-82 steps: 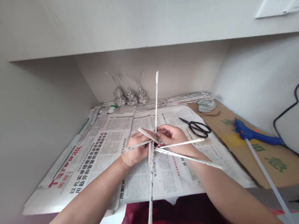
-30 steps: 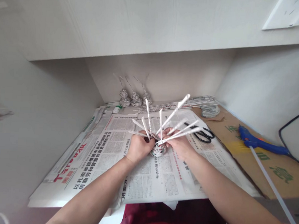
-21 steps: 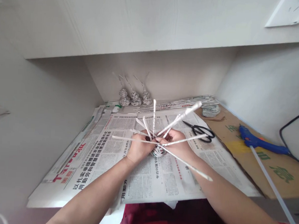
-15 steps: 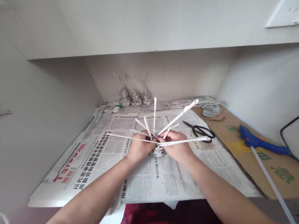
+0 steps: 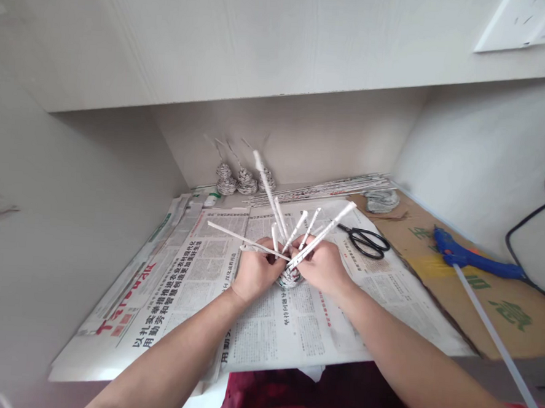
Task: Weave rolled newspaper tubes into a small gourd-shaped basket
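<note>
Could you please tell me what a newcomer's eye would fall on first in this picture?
Most likely the white paper sticks fanning out of the small woven piece held between the left hand and right hand, over the newspaper. The blue glue gun on the cardboard at the right stands out next. At the back, three gourd-shaped woven pieces stand in a row.

Wall socket (image 5: 522,25) (partly) beyond view
</note>
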A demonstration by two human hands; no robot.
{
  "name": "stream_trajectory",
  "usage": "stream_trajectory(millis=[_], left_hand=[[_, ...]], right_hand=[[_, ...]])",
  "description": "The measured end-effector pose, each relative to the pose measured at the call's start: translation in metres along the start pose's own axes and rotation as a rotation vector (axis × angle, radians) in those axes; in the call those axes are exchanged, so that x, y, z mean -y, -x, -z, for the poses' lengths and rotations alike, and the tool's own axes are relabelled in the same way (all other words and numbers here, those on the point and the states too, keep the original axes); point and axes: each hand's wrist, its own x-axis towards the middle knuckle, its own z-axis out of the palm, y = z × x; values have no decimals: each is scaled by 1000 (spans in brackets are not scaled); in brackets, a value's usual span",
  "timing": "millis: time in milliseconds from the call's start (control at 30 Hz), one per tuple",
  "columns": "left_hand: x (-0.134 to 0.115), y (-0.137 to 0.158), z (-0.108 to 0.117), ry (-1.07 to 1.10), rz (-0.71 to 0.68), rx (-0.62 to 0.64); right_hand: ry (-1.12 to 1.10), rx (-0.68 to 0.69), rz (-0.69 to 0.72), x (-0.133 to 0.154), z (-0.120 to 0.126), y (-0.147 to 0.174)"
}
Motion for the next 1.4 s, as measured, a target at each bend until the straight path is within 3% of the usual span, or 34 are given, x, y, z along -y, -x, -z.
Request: stream_trajectory(millis=[467, 667, 800, 1000, 1233, 1400], left_hand=[[3, -3, 4, 56, -233, 10], [-6, -8, 20, 60, -317, 203], [-3, -6, 19, 13, -268, 181], [-4, -5, 17, -23, -284, 199], [-3, -4, 19, -67, -309, 256], [-3, -4, 19, -42, -270, 227]], right_hand=[[-534, 18, -255, -11, -8, -7], [-475, -1, -263, 0, -2, -6], [-436, -22, -215, -3, -4, -5], [-268, 31, -8, -2, 0, 1], [-287, 59, 8, -2, 2, 2], [-276, 83, -10, -3, 3, 0]])
